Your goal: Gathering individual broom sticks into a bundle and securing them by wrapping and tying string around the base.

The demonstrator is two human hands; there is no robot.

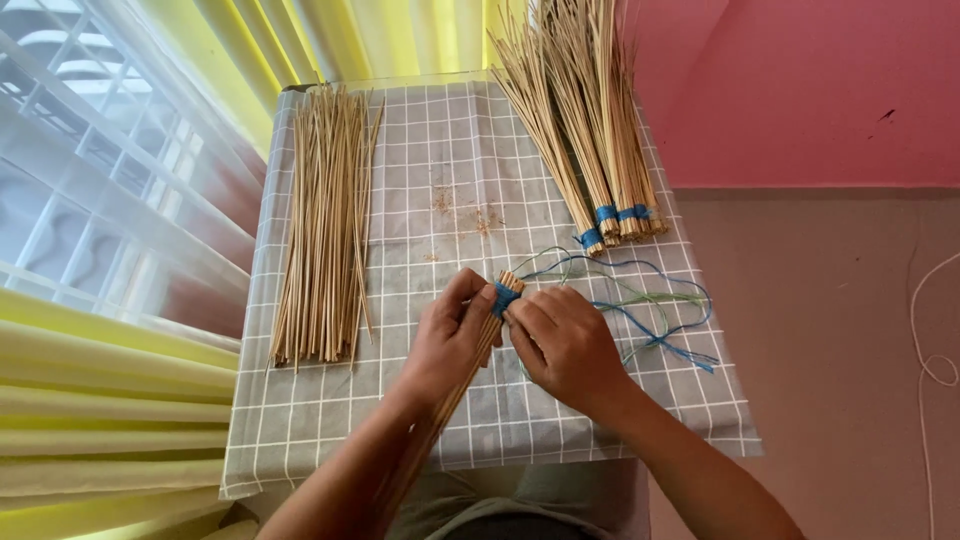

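Stick bundle [478, 345]: lay at frame centre, long axis from its blue-wrapped tip at upper right down to lower left.
Left hand [448, 340]: fingers closed round the bundle just below the wrap.
Right hand [565, 345]: fingers pinched at the blue wrap [505, 297]; equally near.
Counts: three tied bundles [600, 120] upper right, one loose stick pile [325, 220] left, one blue-green thread tangle [650, 305] on the desk [450, 150].

Loose pale sticks [325, 225] lie left on the checked cloth [440, 150]; three blue-tied bundles [590, 110] rest top right
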